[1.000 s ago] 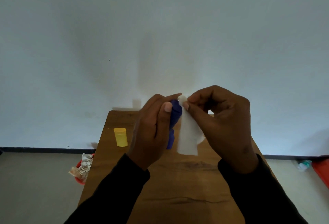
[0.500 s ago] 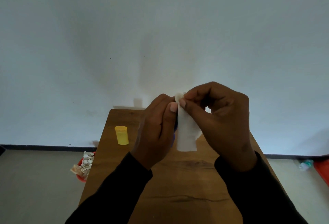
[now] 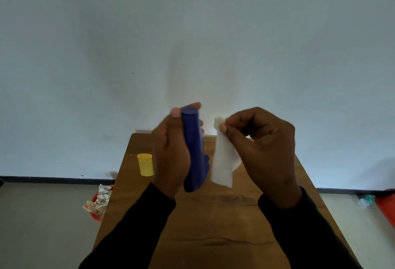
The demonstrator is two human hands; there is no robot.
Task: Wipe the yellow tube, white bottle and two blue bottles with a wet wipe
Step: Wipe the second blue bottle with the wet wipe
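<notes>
While both my hands are raised over the wooden table [image 3: 213,226], my left hand [image 3: 171,157] is clamped round a blue bottle [image 3: 193,151], fingers wrapped behind it, thumb along the near side. Bottle is approx. upright, flat end at 12 o'clock, lower end at 6 o'clock clear of the table top. A second blue shape shows just at its 3 o'clock, low down; cannot tell if it is part of the same bottle or a separate one.

My right hand [image 3: 265,153] is closed, thumb and forefinger pinched together on the top corner of a wet wipe [image 3: 223,161]. Wipe hangs down towards 6 o'clock, loose, lower edge free. Wipe and bottle are just beside each other, not touching; a narrow gap of table shows btwn them. Wipe sits at 3 o'clock of the bottle.

Yellow tube [image 3: 145,165] stands upright on the table at 9 o'clock of my left hand, near the table's left edge, apart from everything else. White bottle: not visible.

Off the table, on the floor at 8 o'clock, a red bin [image 3: 96,211] holds crumpled used wipes [image 3: 102,198]. Both forearms are in dark sleeves [image 3: 132,236]. Plain wall [image 3: 192,33] at 12 o'clock.
</notes>
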